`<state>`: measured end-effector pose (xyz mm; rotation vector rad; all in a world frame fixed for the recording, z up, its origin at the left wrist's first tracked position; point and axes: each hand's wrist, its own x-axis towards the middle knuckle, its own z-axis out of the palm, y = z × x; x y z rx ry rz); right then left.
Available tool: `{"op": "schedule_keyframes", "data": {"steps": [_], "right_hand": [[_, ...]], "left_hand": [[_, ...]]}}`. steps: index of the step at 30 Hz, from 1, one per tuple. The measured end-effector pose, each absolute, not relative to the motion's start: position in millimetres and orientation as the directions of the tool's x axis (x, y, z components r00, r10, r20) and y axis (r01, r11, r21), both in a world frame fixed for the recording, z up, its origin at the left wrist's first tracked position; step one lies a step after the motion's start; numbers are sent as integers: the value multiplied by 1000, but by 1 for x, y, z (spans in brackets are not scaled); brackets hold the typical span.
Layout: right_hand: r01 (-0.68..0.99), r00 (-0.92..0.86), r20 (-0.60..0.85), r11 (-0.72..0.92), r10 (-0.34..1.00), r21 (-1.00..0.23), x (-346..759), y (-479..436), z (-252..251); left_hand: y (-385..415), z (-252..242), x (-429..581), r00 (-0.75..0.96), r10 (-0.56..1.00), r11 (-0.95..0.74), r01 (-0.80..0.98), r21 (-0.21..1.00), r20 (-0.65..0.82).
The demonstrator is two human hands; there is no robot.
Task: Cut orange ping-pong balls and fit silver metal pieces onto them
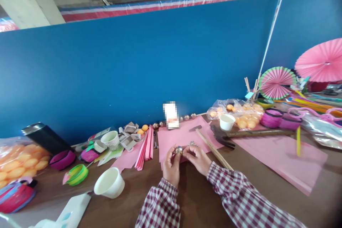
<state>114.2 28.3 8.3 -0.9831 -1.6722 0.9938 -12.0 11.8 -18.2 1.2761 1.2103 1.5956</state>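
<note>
1. Head view gives us several containers: at left, a clear bag (22, 162) full of orange balls, and at right another clear bag (247, 115) holding more of them.
2. We see a white bowl (109, 184) near us on the brown table (128, 206), a patterned cup (110, 140) farther back at left, and a small white cup (227, 123) just in front of the right-hand bag. Behind that bag, thin wooden sticks (248, 84) stand in a holder.
3. Ahead of our hands lies pink paper (173, 138), with folded pink strips (149, 146) just to its left and a row of metallic balls (187, 117) along its far side. Something white (171, 114) stands there, too pixelated for us to identify.
4. Close beside our right hand (200, 159), a hammer (212, 148) lies slantwise, its handle running down towards our right sleeve (232, 185). A black claw hammer (223, 137) lies beyond it.
5. Our left hand (171, 167) pinches a shiny silver ball (178, 150) between thumb and forefinger, above the paper's near part. Our right fingers are curled just beside it; a silvery ornament (191, 143) shows past them, and we cannot tell whether they grip it.
</note>
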Motion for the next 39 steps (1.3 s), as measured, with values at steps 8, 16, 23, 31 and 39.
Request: {"op": "schedule_keyframes", "data": {"steps": [8, 16, 23, 31, 39], "right_hand": [[191, -269, 290, 347, 918, -918, 116, 28, 12], [195, -285, 309, 370, 908, -908, 116, 28, 10], [202, -294, 313, 379, 903, -903, 117, 30, 7], [201, -307, 314, 384, 898, -901, 119, 30, 5], [178, -310, 278, 343, 909, -922, 118, 31, 3]], "left_hand": [[10, -13, -11, -217, 939, -270, 17, 963, 267], [9, -10, -11, -235, 941, -251, 2, 968, 244], [9, -13, -11, -233, 943, -253, -39, 967, 238], [9, -12, -12, -219, 942, -260, 8, 966, 255], [9, -13, -11, -219, 944, -254, -10, 967, 246]]}}
